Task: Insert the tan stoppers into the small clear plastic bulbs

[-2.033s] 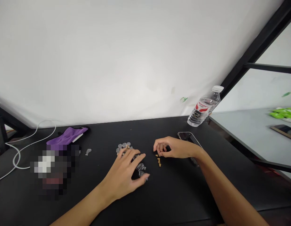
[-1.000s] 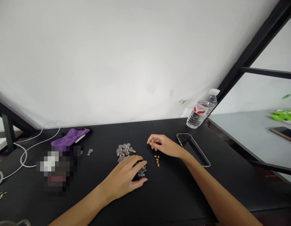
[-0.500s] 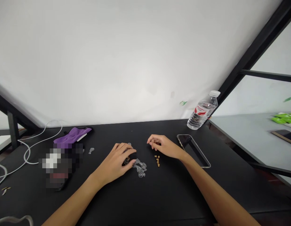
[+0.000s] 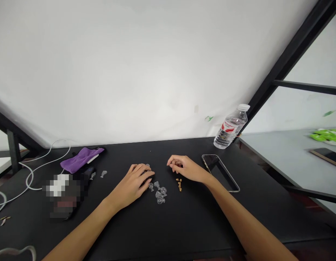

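My left hand lies palm down over some small clear bottles, its fingers bent and apart. A bottle peeks out beyond its fingertips, and other bottles under the hand are partly hidden. Beside its thumb lies a loose group of several round-bellied clear bottles. To the right, my right hand is held with its fingers curled inward and the thumb close to them; whether anything small is inside cannot be seen. Just below it, several small tan corks form a short line on the black table.
A phone lies right of my right hand, with a water bottle behind it. On the left are two more small bottles, a purple cloth pouch, a blurred-out item and white cables.
My left hand has drawn slightly left, off the nearby clear bottles, which now lie more spread out and in plainer sight. My right hand keeps its curled pose above the corks.
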Motion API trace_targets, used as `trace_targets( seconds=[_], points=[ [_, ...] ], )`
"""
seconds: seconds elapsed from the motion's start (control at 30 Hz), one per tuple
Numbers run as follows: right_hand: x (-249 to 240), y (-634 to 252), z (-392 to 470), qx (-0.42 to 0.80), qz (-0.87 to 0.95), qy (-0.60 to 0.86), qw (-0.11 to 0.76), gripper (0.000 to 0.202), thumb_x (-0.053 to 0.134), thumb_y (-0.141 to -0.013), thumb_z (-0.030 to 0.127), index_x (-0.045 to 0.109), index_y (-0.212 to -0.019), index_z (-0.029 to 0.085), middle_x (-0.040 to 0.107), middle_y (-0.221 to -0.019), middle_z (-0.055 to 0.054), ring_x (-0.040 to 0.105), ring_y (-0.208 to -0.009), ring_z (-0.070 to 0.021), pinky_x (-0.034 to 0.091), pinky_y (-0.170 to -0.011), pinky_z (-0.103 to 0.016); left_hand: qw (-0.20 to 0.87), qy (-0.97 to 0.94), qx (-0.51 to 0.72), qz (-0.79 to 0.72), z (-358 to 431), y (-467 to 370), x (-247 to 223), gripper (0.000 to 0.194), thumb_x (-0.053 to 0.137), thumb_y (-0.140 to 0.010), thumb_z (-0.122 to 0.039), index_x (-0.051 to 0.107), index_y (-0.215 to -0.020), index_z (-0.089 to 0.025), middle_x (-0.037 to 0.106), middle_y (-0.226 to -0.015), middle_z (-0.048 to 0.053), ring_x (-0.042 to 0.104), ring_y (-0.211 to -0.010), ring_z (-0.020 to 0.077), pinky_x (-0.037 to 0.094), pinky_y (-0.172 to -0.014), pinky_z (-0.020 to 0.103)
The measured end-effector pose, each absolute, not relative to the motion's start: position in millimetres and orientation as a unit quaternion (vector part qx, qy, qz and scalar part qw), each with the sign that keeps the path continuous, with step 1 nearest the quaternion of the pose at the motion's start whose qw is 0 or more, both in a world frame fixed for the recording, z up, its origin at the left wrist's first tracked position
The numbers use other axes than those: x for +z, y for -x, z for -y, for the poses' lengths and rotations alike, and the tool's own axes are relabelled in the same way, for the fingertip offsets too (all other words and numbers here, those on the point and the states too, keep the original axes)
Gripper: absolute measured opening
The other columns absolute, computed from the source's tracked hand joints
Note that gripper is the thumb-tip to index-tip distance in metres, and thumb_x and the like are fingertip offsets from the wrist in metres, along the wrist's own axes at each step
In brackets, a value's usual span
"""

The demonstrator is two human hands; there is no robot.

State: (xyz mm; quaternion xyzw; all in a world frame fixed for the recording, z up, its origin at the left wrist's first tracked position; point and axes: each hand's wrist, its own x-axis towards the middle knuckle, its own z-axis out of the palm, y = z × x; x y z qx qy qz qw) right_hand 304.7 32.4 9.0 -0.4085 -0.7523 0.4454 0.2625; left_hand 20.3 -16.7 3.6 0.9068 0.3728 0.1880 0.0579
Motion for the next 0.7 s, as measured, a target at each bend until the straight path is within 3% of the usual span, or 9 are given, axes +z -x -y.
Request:
trace_targets(
  seconds=[0.43, 0.57, 0.7],
  points=[
    [10.1, -304.5, -31.8, 0.447, 0.751, 0.409, 0.262, 0.013, 0.054, -0.091, 0.02, 0.065, -0.099, 0.019, 0.064, -0.078, -0.001, 0.06, -0.072, -0.016, 0.048, -0.067, -0.028, 0.03, -0.899, 0.218, -0.38, 13.3, -21.5, 6.9, 0.031, 0.04, -0.108, -0.017, 0.061, -0.129, -0.023, 0.064, -0.126, 0.01, 0.059, -0.118, 0.0238, 0.044, -0.101, 0.044],
    [12.5, -303.9, -30.2, 0.442, 0.754, 0.413, 0.258, 0.013, 0.055, -0.092, 0.021, 0.065, -0.099, 0.019, 0.064, -0.078, -0.001, 0.059, -0.07, -0.0157, 0.047, -0.066, -0.028, 0.015, -0.896, 0.213, -0.389, 15.2, -27.2, 5.6, 0.029, 0.047, -0.107, -0.022, 0.06, -0.132, -0.021, 0.065, -0.126, 0.01, 0.06, -0.117, 0.0253, 0.043, -0.102, 0.045],
    [15.1, -303.1, -29.2, 0.436, 0.755, 0.416, 0.257, 0.014, 0.054, -0.091, 0.019, 0.066, -0.1, 0.019, 0.065, -0.077, -0.001, 0.058, -0.07, -0.0157, 0.045, -0.066, -0.028, 0.006, -0.898, 0.212, -0.385, 14.5, -29.0, -1.0, 0.028, 0.049, -0.105, -0.018, 0.063, -0.128, -0.021, 0.066, -0.124, 0.01, 0.06, -0.118, 0.0256, 0.043, -0.101, 0.044]
  ],
)
